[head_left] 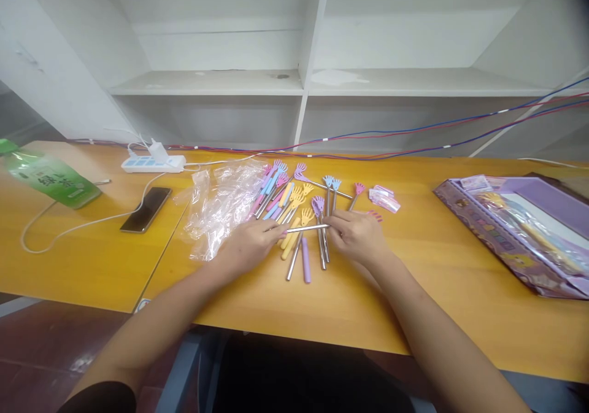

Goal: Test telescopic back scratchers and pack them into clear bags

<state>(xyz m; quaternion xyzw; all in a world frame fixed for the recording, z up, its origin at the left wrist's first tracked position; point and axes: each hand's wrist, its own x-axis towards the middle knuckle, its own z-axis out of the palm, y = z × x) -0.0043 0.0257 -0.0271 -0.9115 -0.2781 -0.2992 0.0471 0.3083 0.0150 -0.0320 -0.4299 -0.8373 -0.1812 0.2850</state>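
A thin silver metal rod (307, 228) stretches level between my two hands. My left hand (252, 241) is closed on its left end, and my right hand (355, 234) is closed round the right end. A pink-red hand-shaped head (375, 216) shows just beyond my right hand; whether it belongs to this rod I cannot tell. Under and behind the rod lie several back scratchers with yellow (307, 216), purple (318, 204), blue (336, 184) and pink (359, 188) heads. A loose purple handle (306, 261) and yellow handles (291, 246) lie among them.
Crumpled clear plastic bags (221, 207) lie left of the pile, small pink-white packets (384, 198) to its right. Further left are a phone (146, 210), a power strip (153, 164) and a green bottle (53, 177). A purple box (501, 235) holds wrapped scratchers at right.
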